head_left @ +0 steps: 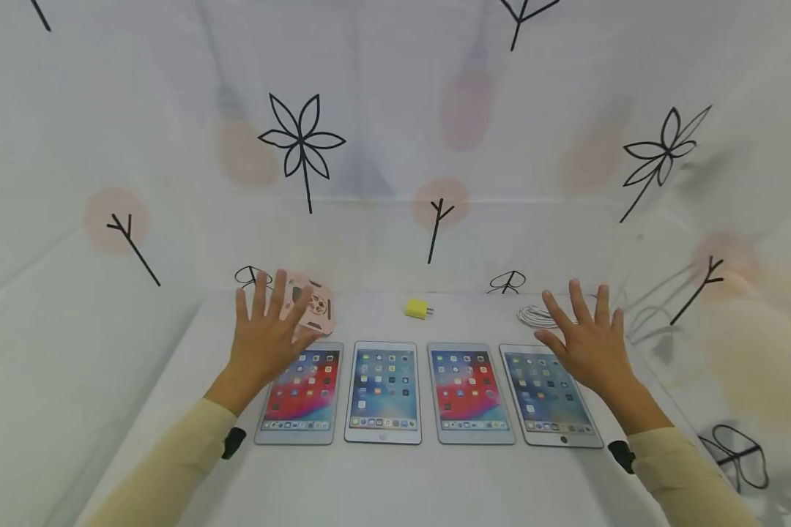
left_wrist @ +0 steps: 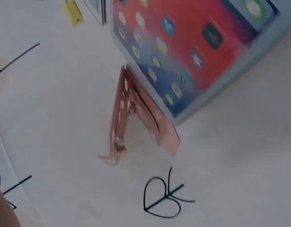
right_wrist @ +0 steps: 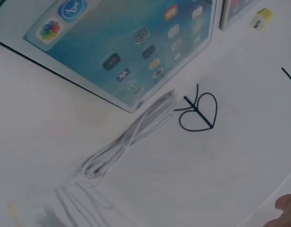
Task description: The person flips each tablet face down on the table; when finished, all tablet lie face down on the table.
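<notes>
My left hand (head_left: 264, 340) is spread with straight fingers above the leftmost tablet (head_left: 302, 395), overlapping a pink folding stand (head_left: 319, 306) behind it in the head view. The left wrist view shows that stand (left_wrist: 119, 118) partly unfolded beside the tablet's edge. On the other side my right hand (head_left: 589, 344), fingers also spread, hovers over the rightmost tablet (head_left: 547, 395). A coiled white cable (head_left: 535, 316) lies just beyond its fingertips. Neither hand holds anything. Two more tablets, one with a blue screen (head_left: 384, 391) and one with a red screen (head_left: 469, 391), lie between the hands.
A yellow plug adapter (head_left: 417, 308) lies near the back of the white table (head_left: 395, 483). Behind and at the sides hangs a white cloth (head_left: 382, 110) printed with black plant drawings and pink spots. Black bands (head_left: 234, 443) are worn at both wrists.
</notes>
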### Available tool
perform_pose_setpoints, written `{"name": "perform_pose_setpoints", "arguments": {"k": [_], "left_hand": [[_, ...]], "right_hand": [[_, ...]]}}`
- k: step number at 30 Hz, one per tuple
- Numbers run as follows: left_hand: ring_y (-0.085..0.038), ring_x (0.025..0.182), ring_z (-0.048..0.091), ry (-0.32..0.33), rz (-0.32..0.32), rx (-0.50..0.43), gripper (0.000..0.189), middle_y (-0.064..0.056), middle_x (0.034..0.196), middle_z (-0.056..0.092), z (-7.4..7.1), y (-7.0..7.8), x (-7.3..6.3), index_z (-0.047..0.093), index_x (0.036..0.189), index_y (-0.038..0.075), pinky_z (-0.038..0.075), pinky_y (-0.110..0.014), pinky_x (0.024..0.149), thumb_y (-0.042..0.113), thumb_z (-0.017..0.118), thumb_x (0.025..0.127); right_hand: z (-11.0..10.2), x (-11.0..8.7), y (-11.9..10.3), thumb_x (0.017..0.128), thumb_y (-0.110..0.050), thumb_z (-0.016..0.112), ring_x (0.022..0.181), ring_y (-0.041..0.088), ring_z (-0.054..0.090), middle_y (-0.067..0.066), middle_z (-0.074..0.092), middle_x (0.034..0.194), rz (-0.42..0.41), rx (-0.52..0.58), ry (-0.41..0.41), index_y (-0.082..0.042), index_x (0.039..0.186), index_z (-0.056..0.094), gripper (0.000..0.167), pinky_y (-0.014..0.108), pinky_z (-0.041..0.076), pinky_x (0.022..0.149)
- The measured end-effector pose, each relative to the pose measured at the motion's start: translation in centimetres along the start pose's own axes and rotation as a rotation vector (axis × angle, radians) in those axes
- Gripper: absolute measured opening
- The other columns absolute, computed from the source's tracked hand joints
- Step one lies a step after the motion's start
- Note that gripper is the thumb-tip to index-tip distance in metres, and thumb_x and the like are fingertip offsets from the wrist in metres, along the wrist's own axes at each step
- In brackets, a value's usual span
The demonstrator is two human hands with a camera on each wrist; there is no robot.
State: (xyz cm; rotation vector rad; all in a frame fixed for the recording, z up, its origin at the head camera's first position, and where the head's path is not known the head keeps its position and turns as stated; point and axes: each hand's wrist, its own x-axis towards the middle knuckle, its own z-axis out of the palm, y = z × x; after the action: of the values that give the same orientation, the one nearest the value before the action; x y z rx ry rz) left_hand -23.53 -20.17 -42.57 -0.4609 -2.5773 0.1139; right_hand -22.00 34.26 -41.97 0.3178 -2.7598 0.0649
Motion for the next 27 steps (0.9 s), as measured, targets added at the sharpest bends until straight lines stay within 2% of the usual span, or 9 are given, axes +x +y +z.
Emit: {"name": "perform_pose_setpoints", "arguments": {"k": [4, 9, 13, 16, 19, 21, 23, 25, 27], "left_hand": [[-0.044, 0.155, -0.008, -0.036, 0.030, -0.039, 0.080, -0.018, 0.170, -0.005, 0.6, 3.8, 0.7, 0.034, 0.160, 0.021, 0.011, -0.070, 0.120, 0.057, 0.062, 0.094], [-0.041, 0.154, 0.018, -0.149, 0.055, -0.171, 0.061, -0.018, 0.169, 0.015, 1.0, 10.4, 2.1, 0.042, 0.156, 0.023, 0.026, -0.058, 0.121, 0.048, 0.054, 0.102], [-0.033, 0.147, 0.035, -0.250, 0.081, -0.320, 0.054, -0.010, 0.167, 0.027, 1.2, 16.2, 3.8, 0.046, 0.154, 0.027, 0.041, -0.050, 0.114, 0.046, 0.052, 0.104], [-0.027, 0.141, 0.045, -0.327, 0.084, -0.464, 0.051, -0.005, 0.160, 0.042, 1.4, 21.0, 5.5, 0.049, 0.152, 0.029, 0.046, -0.045, 0.111, 0.047, 0.051, 0.104], [-0.017, 0.125, 0.056, -0.442, -0.021, -0.749, 0.045, 0.000, 0.140, 0.061, 1.5, 25.7, 7.0, 0.059, 0.144, 0.026, 0.050, -0.037, 0.104, 0.043, 0.055, 0.103], [-0.013, 0.110, 0.063, -0.541, -0.152, -0.973, 0.038, 0.002, 0.121, 0.069, 1.7, 28.5, 7.4, 0.069, 0.133, 0.022, 0.053, -0.033, 0.097, 0.038, 0.060, 0.100], [-0.014, 0.094, 0.065, -0.629, -0.320, -1.196, 0.030, 0.002, 0.105, 0.071, 1.8, 30.9, 7.5, 0.075, 0.120, 0.014, 0.056, -0.034, 0.089, 0.029, 0.065, 0.096], [-0.016, 0.090, 0.065, -0.704, -0.466, -1.314, 0.027, 0.001, 0.101, 0.070, 1.9, 32.7, 7.4, 0.076, 0.113, 0.009, 0.057, -0.038, 0.090, 0.025, 0.069, 0.093], [-0.020, 0.089, 0.063, -0.762, -0.577, -1.379, 0.030, -0.001, 0.099, 0.067, 1.9, 34.0, 7.2, 0.074, 0.115, 0.005, 0.057, -0.044, 0.092, 0.024, 0.071, 0.092]], "right_hand": [[0.0, -1.5, 0.6, 0.100, -0.044, 0.061, 0.149, 0.060, -0.006, 0.028, 0.013, 0.166, 0.050, 0.041, -0.033, -0.027, 0.165, 0.011, 0.084, 0.083, 0.010, 0.108], [-0.1, -4.2, 2.1, 0.098, -0.036, 0.066, 0.135, 0.062, 0.030, 0.038, 0.035, 0.150, 0.174, 0.111, -0.132, -0.019, 0.165, 0.009, 0.090, 0.082, 0.032, 0.096], [0.2, -6.4, 4.2, 0.098, -0.045, 0.064, 0.118, 0.066, 0.042, 0.043, 0.041, 0.138, 0.263, 0.146, -0.303, -0.006, 0.162, 0.015, 0.090, 0.079, 0.042, 0.081], [0.9, -8.1, 5.7, 0.098, -0.054, 0.058, 0.113, 0.066, 0.048, 0.047, 0.044, 0.132, 0.314, 0.187, -0.464, 0.006, 0.155, 0.024, 0.090, 0.074, 0.046, 0.078], [1.9, -9.4, 6.2, 0.098, -0.058, 0.056, 0.106, 0.060, 0.056, 0.044, 0.054, 0.120, 0.362, 0.249, -0.578, 0.016, 0.147, 0.031, 0.093, 0.067, 0.050, 0.080], [2.4, -10.2, 6.2, 0.097, -0.057, 0.058, 0.098, 0.050, 0.061, 0.037, 0.061, 0.110, 0.400, 0.293, -0.621, 0.020, 0.144, 0.032, 0.094, 0.062, 0.051, 0.080], [2.7, -10.9, 6.1, 0.096, -0.054, 0.061, 0.088, 0.038, 0.064, 0.027, 0.066, 0.100, 0.420, 0.323, -0.638, 0.023, 0.140, 0.034, 0.093, 0.056, 0.053, 0.077], [3.0, -11.1, 6.0, 0.096, -0.053, 0.062, 0.083, 0.027, 0.062, 0.019, 0.067, 0.094, 0.438, 0.341, -0.650, 0.024, 0.138, 0.036, 0.092, 0.051, 0.053, 0.074], [3.2, -11.3, 5.8, 0.096, -0.055, 0.061, 0.083, 0.026, 0.061, 0.020, 0.068, 0.095, 0.465, 0.360, -0.660, 0.024, 0.137, 0.037, 0.092, 0.050, 0.053, 0.075]]}}
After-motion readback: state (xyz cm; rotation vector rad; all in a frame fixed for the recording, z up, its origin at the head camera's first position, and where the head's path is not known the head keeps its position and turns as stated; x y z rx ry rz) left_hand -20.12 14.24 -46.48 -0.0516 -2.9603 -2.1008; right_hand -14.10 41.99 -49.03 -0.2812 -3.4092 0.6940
